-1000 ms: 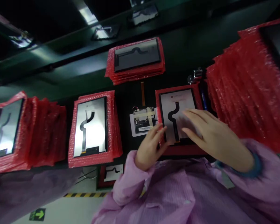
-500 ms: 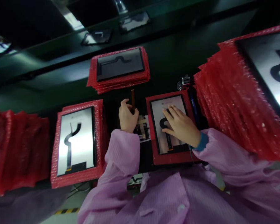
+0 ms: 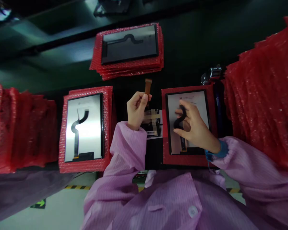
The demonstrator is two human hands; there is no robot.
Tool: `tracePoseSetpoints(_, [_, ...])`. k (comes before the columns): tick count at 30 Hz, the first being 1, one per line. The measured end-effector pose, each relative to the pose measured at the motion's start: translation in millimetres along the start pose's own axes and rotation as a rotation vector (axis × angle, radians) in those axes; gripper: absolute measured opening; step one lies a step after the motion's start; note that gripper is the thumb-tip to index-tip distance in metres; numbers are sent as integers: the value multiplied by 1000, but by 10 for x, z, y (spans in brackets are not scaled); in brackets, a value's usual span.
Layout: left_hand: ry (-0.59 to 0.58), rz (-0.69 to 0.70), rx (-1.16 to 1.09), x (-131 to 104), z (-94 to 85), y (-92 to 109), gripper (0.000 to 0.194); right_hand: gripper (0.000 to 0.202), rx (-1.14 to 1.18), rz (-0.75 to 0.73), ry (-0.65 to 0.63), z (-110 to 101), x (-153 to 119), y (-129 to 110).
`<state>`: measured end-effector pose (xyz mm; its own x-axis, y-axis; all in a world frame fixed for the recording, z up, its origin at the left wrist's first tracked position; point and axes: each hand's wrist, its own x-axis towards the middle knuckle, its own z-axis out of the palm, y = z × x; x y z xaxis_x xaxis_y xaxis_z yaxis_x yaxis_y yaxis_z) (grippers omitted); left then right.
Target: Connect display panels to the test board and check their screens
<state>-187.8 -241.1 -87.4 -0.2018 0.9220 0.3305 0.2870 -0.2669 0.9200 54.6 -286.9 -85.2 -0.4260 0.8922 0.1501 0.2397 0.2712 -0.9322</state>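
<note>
Mid-frame, the left hand (image 3: 136, 111) pinches a flat amber ribbon (image 3: 148, 87); right of centre, the right hand (image 3: 197, 127) grips a curved black flex cable (image 3: 180, 119). Tugging could crease either.

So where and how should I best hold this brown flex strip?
Probably pinch the brown strip across its flat faces at the lower part, coming from the near left, as the left hand does: it's thin and narrow, and that leaves its upper end uncovered.

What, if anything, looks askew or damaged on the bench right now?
Nothing looks plainly damaged. The red bubble-wrap pile at far right is splayed unevenly, unlike the neater stack at top centre. The orange ribbon cable in the left hand shows no visible tear.
</note>
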Motion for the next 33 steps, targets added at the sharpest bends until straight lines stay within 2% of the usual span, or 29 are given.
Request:
tracePoseSetpoints(3, [-56,7,-17,-25,21,15,43,101,338,104,36,20,43,15])
tracePoseSetpoints(5, [-110,-4,-66,-42,31,12,38,86,464,181,25,6,81,1])
tracePoseSetpoints(7, [-145,3,-102,-61,34,14,36,57,540,247,-5,-10,115,-11])
tracePoseSetpoints(8, [-159,12,-99,-71,31,20,35,54,554,263,-12,-14,128,-11])
tracePoseSetpoints(9, [-174,22,-84,-82,27,30,34,58,551,265,-18,-15,138,-8])
tracePoseSetpoints(11, [-216,34,-24,-101,11,57,32,65,515,237,-33,-15,151,5])
tracePoseSetpoints(17, [-345,125,153,-123,-30,137,32,53,418,160,-131,-61,179,26])
tracePoseSetpoints(20, [-363,223,183,-116,-28,162,45,43,400,146,-209,-97,209,35])
tracePoseSetpoints(22, [-401,259,243,-116,-21,178,52,37,308,93,-243,-114,232,39])
tracePoseSetpoints(25, [-468,256,298,-137,-4,200,42,35,51,-60,-275,-122,256,26])
tracePoseSetpoints(28, [-501,198,274,-175,29,223,27,32,-145,-205,-264,-107,260,-3])
tracePoseSetpoints(33, [-540,124,217,-225,91,255,25,25,-299,-288,-173,-62,246,-21])
